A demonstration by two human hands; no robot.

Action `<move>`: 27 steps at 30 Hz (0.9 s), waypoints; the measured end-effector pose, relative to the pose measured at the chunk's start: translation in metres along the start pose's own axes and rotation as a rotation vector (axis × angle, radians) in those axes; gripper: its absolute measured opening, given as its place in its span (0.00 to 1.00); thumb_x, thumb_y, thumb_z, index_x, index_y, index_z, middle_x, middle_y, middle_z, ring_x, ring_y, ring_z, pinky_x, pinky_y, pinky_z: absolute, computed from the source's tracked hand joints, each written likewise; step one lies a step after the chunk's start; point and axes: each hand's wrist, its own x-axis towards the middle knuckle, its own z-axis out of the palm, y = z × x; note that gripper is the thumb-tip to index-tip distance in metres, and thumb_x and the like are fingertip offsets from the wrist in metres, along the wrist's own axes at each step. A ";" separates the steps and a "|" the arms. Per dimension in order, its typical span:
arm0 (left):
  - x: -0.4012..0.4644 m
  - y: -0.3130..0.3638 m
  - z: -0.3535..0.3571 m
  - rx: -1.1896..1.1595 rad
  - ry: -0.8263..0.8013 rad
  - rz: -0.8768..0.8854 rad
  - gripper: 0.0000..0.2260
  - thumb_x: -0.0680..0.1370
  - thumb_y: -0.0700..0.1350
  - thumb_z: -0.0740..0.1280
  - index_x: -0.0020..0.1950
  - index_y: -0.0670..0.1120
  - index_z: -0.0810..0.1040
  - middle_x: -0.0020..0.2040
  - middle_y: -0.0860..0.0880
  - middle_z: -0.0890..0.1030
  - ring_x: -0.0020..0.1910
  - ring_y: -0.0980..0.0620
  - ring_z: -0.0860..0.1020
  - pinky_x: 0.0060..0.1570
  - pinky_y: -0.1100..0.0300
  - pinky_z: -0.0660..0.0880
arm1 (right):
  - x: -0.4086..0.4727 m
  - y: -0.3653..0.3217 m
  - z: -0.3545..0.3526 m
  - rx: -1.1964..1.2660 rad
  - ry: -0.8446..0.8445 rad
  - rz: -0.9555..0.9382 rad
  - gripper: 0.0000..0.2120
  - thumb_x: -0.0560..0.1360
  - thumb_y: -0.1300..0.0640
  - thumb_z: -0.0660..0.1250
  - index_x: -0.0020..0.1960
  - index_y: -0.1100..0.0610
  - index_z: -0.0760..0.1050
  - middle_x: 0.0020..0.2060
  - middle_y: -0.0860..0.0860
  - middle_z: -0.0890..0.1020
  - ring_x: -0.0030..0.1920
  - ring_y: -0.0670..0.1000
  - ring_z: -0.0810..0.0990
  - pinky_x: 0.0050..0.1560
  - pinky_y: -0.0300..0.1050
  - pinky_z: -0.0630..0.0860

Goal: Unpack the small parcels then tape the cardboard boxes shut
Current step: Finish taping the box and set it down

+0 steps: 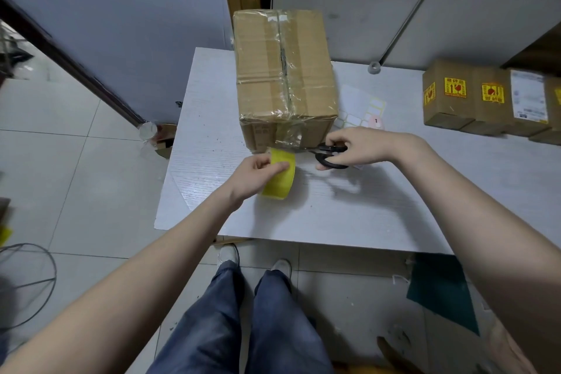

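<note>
Here, two hands work at the near face of a taped cardboard box.

Nearest, the left hand [256,174] has its grip curled around a yellow tape roll [280,174] just above the white tabletop [394,206]. Just beyond, the right hand [356,147] holds black scissors [329,156], fingers through the handles, blades pointing at the clear tape on the cardboard box [285,79]. Farther right stand small parcels [473,100] with yellow stickers.

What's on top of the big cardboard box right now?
Only clear tape along the cardboard box top seam and across it; no objects sit there. Its contents are hidden, since the flaps are closed.
</note>
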 end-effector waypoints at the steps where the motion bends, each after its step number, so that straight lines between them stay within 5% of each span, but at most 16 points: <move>1: -0.001 -0.002 0.000 0.004 0.002 -0.016 0.14 0.78 0.46 0.67 0.55 0.36 0.79 0.49 0.38 0.82 0.44 0.49 0.78 0.47 0.57 0.75 | -0.001 0.000 -0.001 -0.018 0.018 -0.004 0.22 0.67 0.37 0.72 0.39 0.56 0.71 0.24 0.44 0.72 0.29 0.46 0.70 0.37 0.43 0.64; 5: -0.010 -0.011 -0.001 0.043 -0.006 -0.053 0.17 0.78 0.46 0.67 0.56 0.32 0.75 0.56 0.31 0.78 0.46 0.45 0.77 0.56 0.43 0.74 | -0.005 0.004 -0.004 -0.072 0.044 0.008 0.23 0.66 0.37 0.72 0.40 0.57 0.73 0.22 0.43 0.72 0.36 0.50 0.73 0.41 0.46 0.63; 10: -0.013 -0.017 -0.002 0.053 0.059 -0.056 0.13 0.77 0.46 0.65 0.50 0.35 0.76 0.41 0.42 0.76 0.41 0.49 0.74 0.44 0.56 0.68 | -0.001 0.001 0.012 0.004 -0.120 0.035 0.21 0.68 0.35 0.69 0.44 0.51 0.69 0.36 0.45 0.73 0.37 0.46 0.73 0.39 0.41 0.66; 13: -0.011 -0.013 -0.005 0.090 0.109 -0.043 0.11 0.75 0.48 0.63 0.42 0.41 0.78 0.36 0.51 0.79 0.34 0.54 0.72 0.34 0.64 0.68 | 0.004 -0.001 0.025 0.065 -0.204 0.033 0.21 0.69 0.34 0.66 0.45 0.50 0.69 0.40 0.46 0.73 0.43 0.47 0.75 0.49 0.44 0.71; 17: -0.010 -0.008 -0.013 0.061 0.192 -0.015 0.12 0.69 0.52 0.62 0.40 0.45 0.78 0.34 0.47 0.83 0.34 0.50 0.79 0.36 0.58 0.74 | 0.008 0.000 0.034 0.073 -0.239 0.071 0.24 0.69 0.31 0.63 0.46 0.53 0.68 0.42 0.49 0.72 0.43 0.51 0.71 0.48 0.48 0.67; 23: -0.006 -0.003 -0.020 0.006 0.310 0.111 0.06 0.78 0.47 0.65 0.46 0.45 0.78 0.35 0.50 0.80 0.29 0.57 0.78 0.31 0.64 0.73 | 0.017 -0.008 0.040 0.001 -0.370 0.173 0.26 0.71 0.30 0.61 0.43 0.55 0.67 0.36 0.51 0.71 0.36 0.51 0.71 0.34 0.40 0.65; 25: -0.005 0.005 -0.022 -0.029 0.304 0.126 0.06 0.79 0.46 0.65 0.49 0.44 0.77 0.37 0.49 0.79 0.28 0.58 0.78 0.30 0.65 0.73 | 0.016 0.000 0.054 -0.118 -0.417 0.244 0.27 0.70 0.30 0.62 0.46 0.56 0.71 0.42 0.54 0.76 0.40 0.53 0.73 0.41 0.43 0.67; 27: -0.002 0.015 -0.026 -0.041 0.328 0.152 0.06 0.79 0.45 0.65 0.48 0.43 0.77 0.32 0.52 0.78 0.25 0.63 0.76 0.25 0.71 0.69 | 0.014 0.013 0.075 -0.230 -0.252 0.260 0.24 0.73 0.35 0.63 0.53 0.56 0.73 0.52 0.55 0.77 0.49 0.55 0.74 0.48 0.46 0.68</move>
